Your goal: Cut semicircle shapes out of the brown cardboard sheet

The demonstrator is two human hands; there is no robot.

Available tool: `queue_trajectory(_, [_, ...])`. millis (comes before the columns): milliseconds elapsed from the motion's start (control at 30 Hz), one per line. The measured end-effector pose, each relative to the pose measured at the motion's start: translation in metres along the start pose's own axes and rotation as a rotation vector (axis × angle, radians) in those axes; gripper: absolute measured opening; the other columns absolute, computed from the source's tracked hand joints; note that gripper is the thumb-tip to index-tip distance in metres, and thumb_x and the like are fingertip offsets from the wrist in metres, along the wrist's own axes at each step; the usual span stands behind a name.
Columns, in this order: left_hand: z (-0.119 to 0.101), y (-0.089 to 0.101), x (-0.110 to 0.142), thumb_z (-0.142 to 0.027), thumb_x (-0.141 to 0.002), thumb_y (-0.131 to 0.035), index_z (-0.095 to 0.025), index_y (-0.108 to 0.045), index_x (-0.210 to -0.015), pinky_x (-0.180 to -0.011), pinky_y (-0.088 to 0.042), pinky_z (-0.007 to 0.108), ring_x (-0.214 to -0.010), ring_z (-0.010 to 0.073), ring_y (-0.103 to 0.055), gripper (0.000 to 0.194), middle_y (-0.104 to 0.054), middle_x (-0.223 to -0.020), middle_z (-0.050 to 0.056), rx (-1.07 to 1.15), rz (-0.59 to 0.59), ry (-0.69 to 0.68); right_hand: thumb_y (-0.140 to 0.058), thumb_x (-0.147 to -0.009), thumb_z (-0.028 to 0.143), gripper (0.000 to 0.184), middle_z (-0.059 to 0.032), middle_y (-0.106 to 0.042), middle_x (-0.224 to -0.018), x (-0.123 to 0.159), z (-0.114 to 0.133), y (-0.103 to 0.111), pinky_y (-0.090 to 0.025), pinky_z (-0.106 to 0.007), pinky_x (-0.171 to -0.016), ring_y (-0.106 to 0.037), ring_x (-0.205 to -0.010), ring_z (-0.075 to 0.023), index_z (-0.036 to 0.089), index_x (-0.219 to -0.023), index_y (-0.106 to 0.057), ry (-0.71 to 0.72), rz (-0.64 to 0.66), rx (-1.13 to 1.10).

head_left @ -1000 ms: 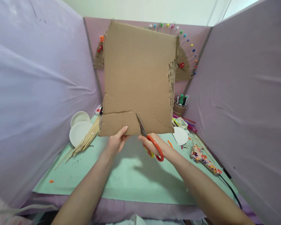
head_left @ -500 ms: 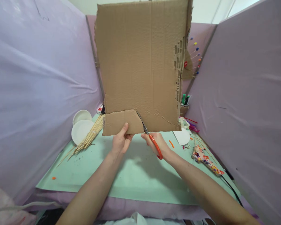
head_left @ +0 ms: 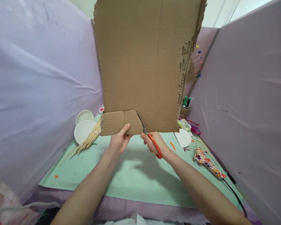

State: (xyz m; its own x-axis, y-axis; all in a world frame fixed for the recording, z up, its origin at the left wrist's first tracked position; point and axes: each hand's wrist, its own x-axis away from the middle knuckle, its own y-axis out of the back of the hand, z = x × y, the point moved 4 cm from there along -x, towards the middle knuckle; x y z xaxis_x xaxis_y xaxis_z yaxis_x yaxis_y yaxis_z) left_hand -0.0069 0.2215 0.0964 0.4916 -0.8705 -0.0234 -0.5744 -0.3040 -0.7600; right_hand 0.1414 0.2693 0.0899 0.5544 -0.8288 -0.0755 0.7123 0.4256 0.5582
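Note:
A large brown cardboard sheet (head_left: 142,62) is held upright above the table, its right edge torn to show the corrugation. A cut line crosses its lower left part, marking off a flap (head_left: 112,122). My left hand (head_left: 120,137) pinches this flap from below, thumb in front and fingers behind. My right hand (head_left: 155,142) is closed around the red handles of a pair of scissors (head_left: 152,139). The blades point up and left at the cardboard, with their tip by the inner end of the cut line.
On the left lie wooden skewers (head_left: 90,137) and white paper plates (head_left: 84,131). To the right are a flower-patterned glue gun (head_left: 208,162) with a black cord, a cut white piece (head_left: 184,138) and a pen cup (head_left: 184,111). Lilac sheets (head_left: 248,93) wall in the green tabletop (head_left: 140,175).
The cardboard's upper part has come closer and fills more of the view, its top edge now out of frame. Both hands keep their grip, and the scissors sit almost where they were.

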Motion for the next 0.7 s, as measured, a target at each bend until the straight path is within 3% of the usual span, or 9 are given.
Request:
queue_trajectory(200, [0.001, 0.001, 0.004, -0.005, -0.069, -0.073, -0.023, -0.065, -0.107, -0.084, -0.054, 0.027, -0.089, 0.0134, -0.067, 0.042, -0.073, -0.098, 0.0, 0.069, -0.017, 0.017, -0.046, -0.083, 0.058, 0.053, 0.003, -0.039, -0.041, 0.0, -0.002, -0.002, -0.026, -0.023, -0.042, -0.035, -0.04, -0.0087, 0.018, -0.048, -0.045, 0.043, -0.093, -0.036])
queue_trajectory(333, [0.013, -0.004, 0.009, -0.01, -0.072, -0.072, -0.019, -0.068, -0.098, -0.072, -0.053, 0.02, -0.081, 0.0114, -0.067, 0.029, -0.074, -0.091, 0.001, 0.152, -0.07, 0.02, -0.042, -0.085, 0.059, 0.055, 0.0029, -0.039, -0.042, 0.0, 0.0, -0.013, -0.029, -0.023, -0.044, -0.035, -0.041, -0.0085, 0.019, -0.047, -0.042, 0.077, -0.09, -0.132])
queue_trajectory(500, [0.022, -0.014, 0.011, -0.01, -0.069, -0.075, -0.018, -0.069, -0.092, -0.065, -0.051, 0.019, -0.078, 0.0113, -0.067, 0.025, -0.074, -0.089, 0.001, 0.165, -0.08, -0.063, -0.042, -0.083, 0.065, 0.056, 0.0047, -0.035, -0.039, -0.004, -0.007, -0.026, -0.026, -0.022, -0.038, -0.033, -0.036, -0.0077, 0.02, -0.05, -0.042, 0.005, -0.09, -0.254])
queue_trajectory(700, [0.023, -0.005, -0.002, -0.006, -0.065, -0.075, -0.016, -0.069, -0.088, -0.064, -0.052, 0.019, -0.073, 0.0104, -0.067, 0.025, -0.074, -0.082, 0.001, 0.096, -0.11, -0.023, -0.042, -0.076, 0.079, 0.061, 0.0063, -0.039, -0.044, -0.001, -0.013, -0.029, -0.03, -0.021, -0.033, -0.037, -0.032, -0.0074, 0.019, -0.062, -0.047, -0.053, 0.086, -0.518])
